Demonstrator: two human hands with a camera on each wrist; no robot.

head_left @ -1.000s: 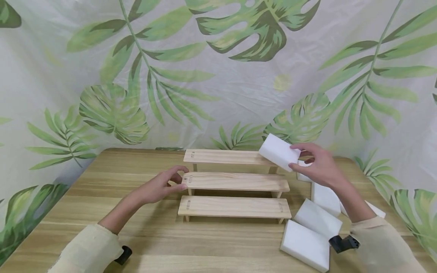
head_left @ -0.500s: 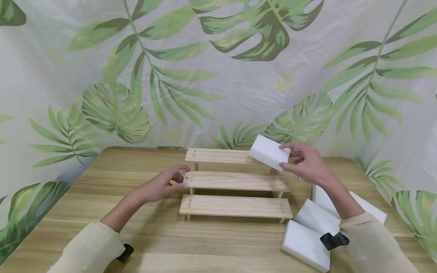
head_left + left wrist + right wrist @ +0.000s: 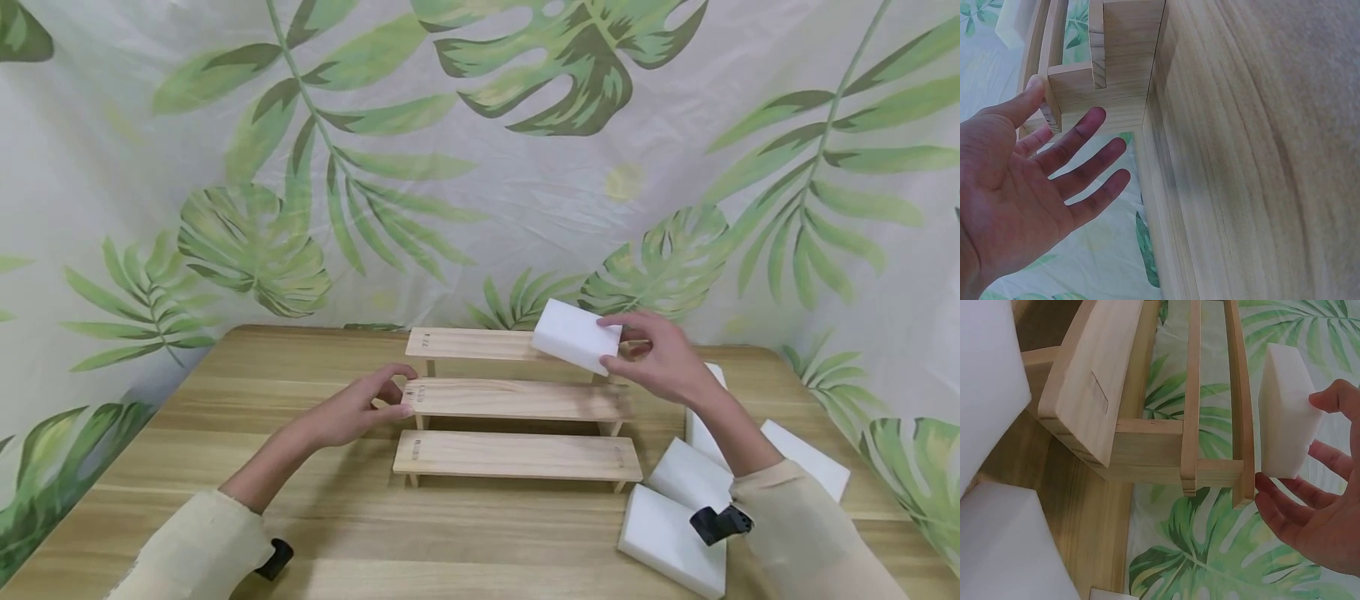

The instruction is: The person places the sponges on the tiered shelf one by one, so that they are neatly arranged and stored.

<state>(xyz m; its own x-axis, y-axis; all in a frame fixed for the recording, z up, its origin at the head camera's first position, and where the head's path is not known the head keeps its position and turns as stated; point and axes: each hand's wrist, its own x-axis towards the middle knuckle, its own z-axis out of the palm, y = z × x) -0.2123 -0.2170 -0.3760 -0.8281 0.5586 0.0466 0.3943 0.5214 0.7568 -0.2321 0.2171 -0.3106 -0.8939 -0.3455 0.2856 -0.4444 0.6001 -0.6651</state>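
You have five white blocks that can be counted in the head view. One, the held block [image 3: 573,333], is gripped between thumb and fingers of your right hand [image 3: 660,354], tilted, above the right part of the top step [image 3: 465,343]; in the right wrist view a narrow gap shows between them. Four loose blocks [image 3: 671,537] lie on the table [image 3: 322,517] to the right of the wooden stand [image 3: 517,400], which has three steps. Your left hand [image 3: 352,408] pinches the left end of its middle step, the other fingers spread.

Your right sleeve [image 3: 806,504] and forearm stand in the way over the loose blocks, so you cannot be sure that no more lie beneath. Two black devices [image 3: 720,525] sit by your cuffs. Behind hangs a leaf-printed cloth [image 3: 525,208]. The held block hides the right end of the top step. The marks on the steps are too small to read. In the right wrist view, the blocks at the left are cut off.
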